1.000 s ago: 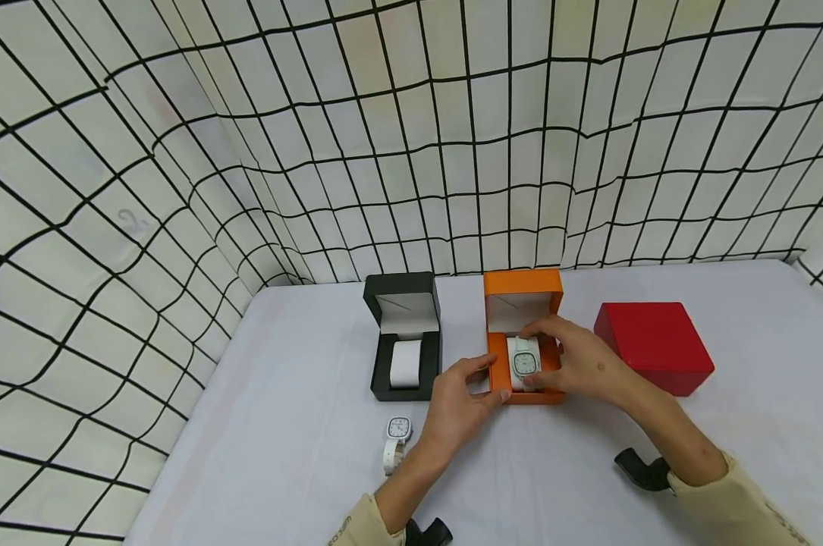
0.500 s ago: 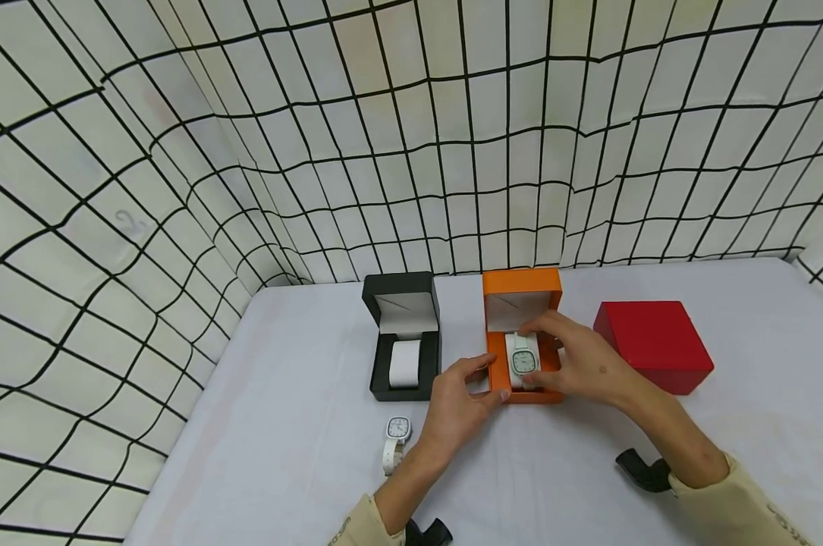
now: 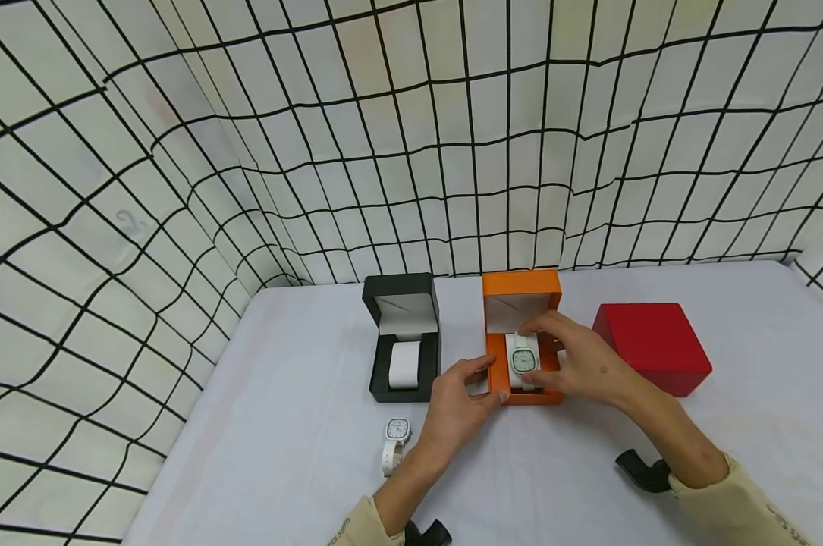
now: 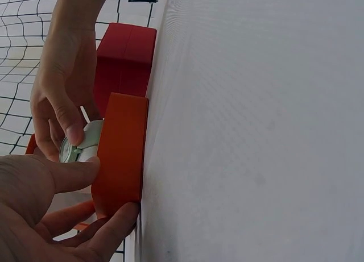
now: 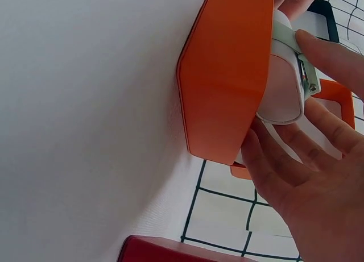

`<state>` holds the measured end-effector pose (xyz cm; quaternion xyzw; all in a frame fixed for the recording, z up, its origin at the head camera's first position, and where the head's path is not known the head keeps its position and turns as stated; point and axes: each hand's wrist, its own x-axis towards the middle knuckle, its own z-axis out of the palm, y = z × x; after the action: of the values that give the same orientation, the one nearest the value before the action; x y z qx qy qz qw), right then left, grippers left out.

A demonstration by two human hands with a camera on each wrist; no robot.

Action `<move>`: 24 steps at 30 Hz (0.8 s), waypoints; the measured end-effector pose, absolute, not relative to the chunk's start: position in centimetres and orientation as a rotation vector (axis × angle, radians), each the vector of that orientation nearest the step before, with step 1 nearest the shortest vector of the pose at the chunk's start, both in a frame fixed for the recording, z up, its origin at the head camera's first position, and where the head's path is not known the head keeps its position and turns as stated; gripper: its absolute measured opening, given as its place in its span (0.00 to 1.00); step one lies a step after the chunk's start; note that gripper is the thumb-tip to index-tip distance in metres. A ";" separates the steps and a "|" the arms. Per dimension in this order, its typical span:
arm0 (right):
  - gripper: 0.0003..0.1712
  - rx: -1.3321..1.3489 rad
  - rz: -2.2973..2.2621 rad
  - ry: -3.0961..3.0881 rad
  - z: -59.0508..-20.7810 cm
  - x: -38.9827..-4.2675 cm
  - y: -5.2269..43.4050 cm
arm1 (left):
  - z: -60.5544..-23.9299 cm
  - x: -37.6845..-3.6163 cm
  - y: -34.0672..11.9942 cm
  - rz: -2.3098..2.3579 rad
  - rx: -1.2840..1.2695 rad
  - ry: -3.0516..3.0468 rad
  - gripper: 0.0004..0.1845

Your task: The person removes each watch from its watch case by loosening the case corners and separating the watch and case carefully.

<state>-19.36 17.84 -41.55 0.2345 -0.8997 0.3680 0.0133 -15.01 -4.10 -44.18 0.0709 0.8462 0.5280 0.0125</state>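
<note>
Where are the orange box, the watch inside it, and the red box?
orange box (image 3: 522,291): head view, on its raised lid.
watch (image 3: 524,361): head view, on its dial.
red box (image 3: 650,341): head view, on its closed top.

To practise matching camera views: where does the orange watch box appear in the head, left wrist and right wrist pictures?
Head: orange box at centre, lid up, between both hands.
Left wrist: its outer wall stands left of centre, against the white table.
Right wrist: its wall fills the upper middle.
Shared landmark: the pale green watch inside the box.
</note>
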 end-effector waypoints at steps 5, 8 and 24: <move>0.35 0.728 1.159 -2.797 -41.5 -19.3 17.9 | -44.3 -15.1 -4.1 1.654 0.240 2.641 0.29; 0.34 0.727 1.175 -2.797 -41.5 -19.3 17.9 | -44.2 -15.0 -4.0 1.653 0.248 2.649 0.29; 0.34 0.724 1.254 -2.783 -41.4 -19.3 18.0 | -44.2 -15.0 -4.0 1.680 0.217 2.607 0.30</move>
<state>-19.29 18.03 -41.41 0.2309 -0.8871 0.3997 0.0022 -15.00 -4.00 -44.24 0.0696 0.8384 0.5403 0.0161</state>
